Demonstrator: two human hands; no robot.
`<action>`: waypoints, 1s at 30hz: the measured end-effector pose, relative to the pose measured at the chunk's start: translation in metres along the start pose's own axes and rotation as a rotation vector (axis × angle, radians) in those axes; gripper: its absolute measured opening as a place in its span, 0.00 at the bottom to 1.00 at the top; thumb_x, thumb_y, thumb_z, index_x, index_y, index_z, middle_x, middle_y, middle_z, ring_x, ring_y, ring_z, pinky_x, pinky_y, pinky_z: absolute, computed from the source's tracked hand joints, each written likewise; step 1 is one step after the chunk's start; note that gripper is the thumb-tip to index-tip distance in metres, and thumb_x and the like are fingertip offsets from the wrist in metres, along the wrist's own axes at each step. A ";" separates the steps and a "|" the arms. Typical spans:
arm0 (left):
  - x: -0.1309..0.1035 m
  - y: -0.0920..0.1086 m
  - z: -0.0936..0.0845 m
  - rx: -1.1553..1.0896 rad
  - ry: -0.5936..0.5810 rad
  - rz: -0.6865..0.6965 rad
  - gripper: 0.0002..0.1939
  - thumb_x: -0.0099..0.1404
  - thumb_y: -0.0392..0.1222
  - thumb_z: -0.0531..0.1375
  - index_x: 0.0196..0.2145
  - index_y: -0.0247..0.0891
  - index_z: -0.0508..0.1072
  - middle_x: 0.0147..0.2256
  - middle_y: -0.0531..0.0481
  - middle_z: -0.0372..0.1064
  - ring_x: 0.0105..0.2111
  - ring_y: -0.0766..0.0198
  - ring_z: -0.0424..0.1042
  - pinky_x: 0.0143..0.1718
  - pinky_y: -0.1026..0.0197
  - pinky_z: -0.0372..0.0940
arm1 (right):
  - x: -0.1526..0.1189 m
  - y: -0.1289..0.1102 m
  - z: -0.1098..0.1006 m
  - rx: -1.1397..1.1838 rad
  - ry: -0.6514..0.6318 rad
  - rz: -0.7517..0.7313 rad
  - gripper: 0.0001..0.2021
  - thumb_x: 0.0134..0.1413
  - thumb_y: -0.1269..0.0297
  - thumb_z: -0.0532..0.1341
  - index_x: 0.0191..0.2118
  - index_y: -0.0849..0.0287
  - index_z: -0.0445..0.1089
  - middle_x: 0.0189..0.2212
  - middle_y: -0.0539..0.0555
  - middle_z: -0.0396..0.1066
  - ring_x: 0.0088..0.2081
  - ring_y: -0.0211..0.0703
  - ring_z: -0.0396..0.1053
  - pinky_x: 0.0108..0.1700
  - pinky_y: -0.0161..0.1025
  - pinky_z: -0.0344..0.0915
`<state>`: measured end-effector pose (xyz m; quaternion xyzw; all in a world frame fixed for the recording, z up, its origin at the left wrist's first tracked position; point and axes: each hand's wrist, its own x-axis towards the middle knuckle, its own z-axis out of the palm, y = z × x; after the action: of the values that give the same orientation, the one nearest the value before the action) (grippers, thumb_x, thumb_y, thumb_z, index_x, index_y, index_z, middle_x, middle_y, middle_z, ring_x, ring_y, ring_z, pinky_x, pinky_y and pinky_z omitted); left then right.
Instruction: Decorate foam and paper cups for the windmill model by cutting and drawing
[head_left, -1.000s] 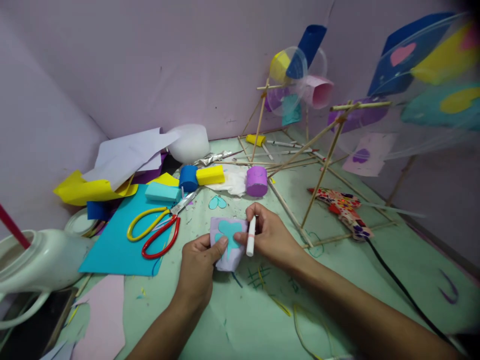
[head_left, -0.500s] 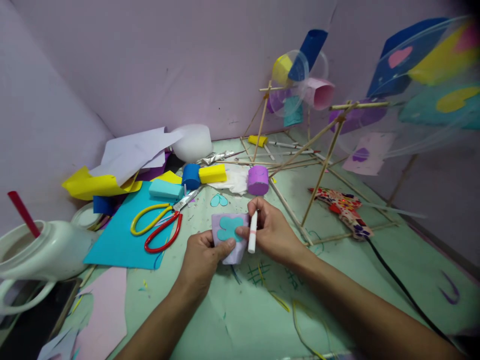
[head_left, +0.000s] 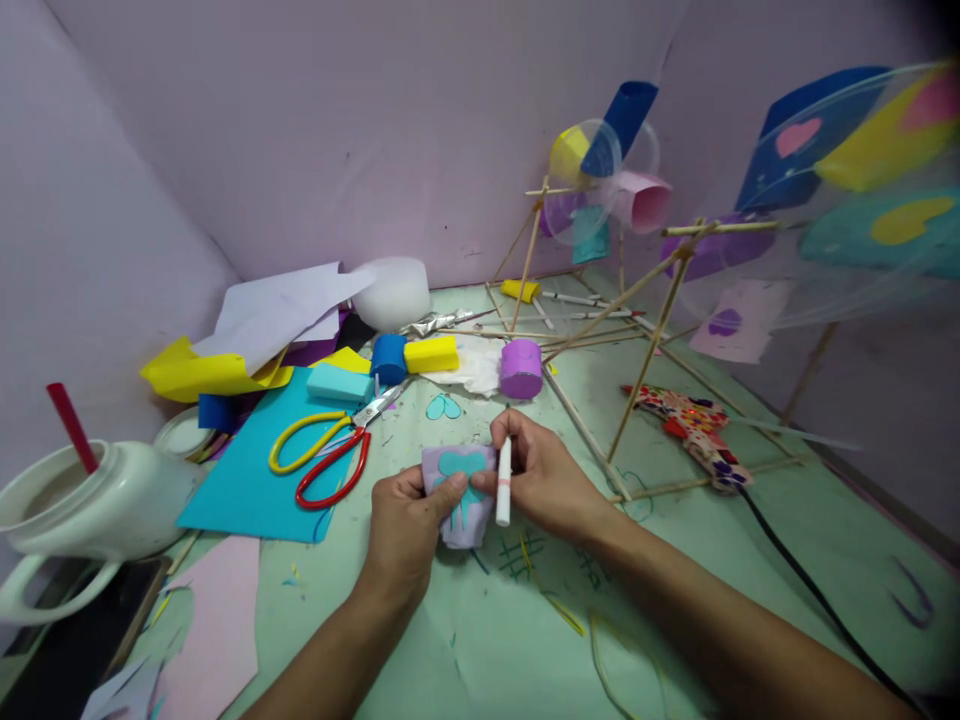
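Observation:
Between my hands is a small lilac folded paper piece (head_left: 466,532) with a teal cut-out shape (head_left: 462,462) lying on its face. My left hand (head_left: 401,525) grips the paper's left side, its thumb pressing on the teal shape. My right hand (head_left: 551,475) holds a white marker (head_left: 504,490) that hangs upright between its fingers. The right thumb also touches the teal shape's edge. Just beyond lies a teal heart-like cut-out (head_left: 443,406) on the green table cover. Scissors (head_left: 352,440) with yellow and red handles rest open to the left on a blue sheet (head_left: 232,480).
A glue gun (head_left: 690,430) with a floral cover lies at right, its black cord running forward. Stick frames (head_left: 641,370) carry wheels with coloured paper cups (head_left: 619,130). Yellow (head_left: 431,354) and purple (head_left: 520,369) paper pieces sit behind. A white teapot (head_left: 112,500) stands at left.
The teal cut-out has turned on the lilac paper, its narrow ends now pointing down toward me. My left thumb has shifted up onto its middle. The whole view has moved slightly.

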<state>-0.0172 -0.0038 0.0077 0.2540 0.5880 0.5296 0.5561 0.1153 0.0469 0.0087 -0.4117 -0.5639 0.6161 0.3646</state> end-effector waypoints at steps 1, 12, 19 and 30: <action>0.000 0.000 0.000 -0.014 0.010 -0.001 0.13 0.40 0.44 0.71 0.21 0.32 0.76 0.18 0.51 0.70 0.21 0.65 0.67 0.24 0.64 0.62 | 0.000 -0.001 -0.001 -0.009 0.000 -0.001 0.18 0.35 0.69 0.67 0.27 0.55 0.55 0.17 0.40 0.57 0.19 0.32 0.56 0.20 0.30 0.54; 0.001 0.003 -0.001 0.001 0.032 -0.081 0.13 0.38 0.44 0.71 0.20 0.32 0.77 0.19 0.48 0.73 0.20 0.62 0.69 0.24 0.60 0.65 | -0.012 -0.026 -0.024 -0.007 0.244 -0.307 0.22 0.59 0.44 0.50 0.31 0.57 0.71 0.14 0.47 0.60 0.18 0.37 0.59 0.23 0.36 0.56; 0.000 0.001 0.000 0.027 0.010 -0.051 0.12 0.39 0.44 0.70 0.21 0.32 0.79 0.17 0.48 0.72 0.20 0.63 0.68 0.24 0.62 0.63 | -0.018 -0.017 -0.014 -0.244 0.184 -0.380 0.14 0.61 0.56 0.53 0.28 0.57 0.66 0.19 0.47 0.64 0.22 0.36 0.62 0.24 0.35 0.58; -0.001 0.002 0.000 0.043 -0.013 -0.044 0.11 0.41 0.44 0.69 0.20 0.33 0.79 0.18 0.49 0.72 0.21 0.63 0.67 0.25 0.62 0.62 | -0.017 -0.013 -0.010 -0.388 0.122 -0.406 0.13 0.61 0.59 0.54 0.27 0.57 0.64 0.19 0.48 0.65 0.22 0.36 0.63 0.25 0.34 0.60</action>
<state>-0.0172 -0.0043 0.0103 0.2564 0.6012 0.5030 0.5655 0.1309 0.0369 0.0231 -0.3885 -0.7191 0.3853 0.4283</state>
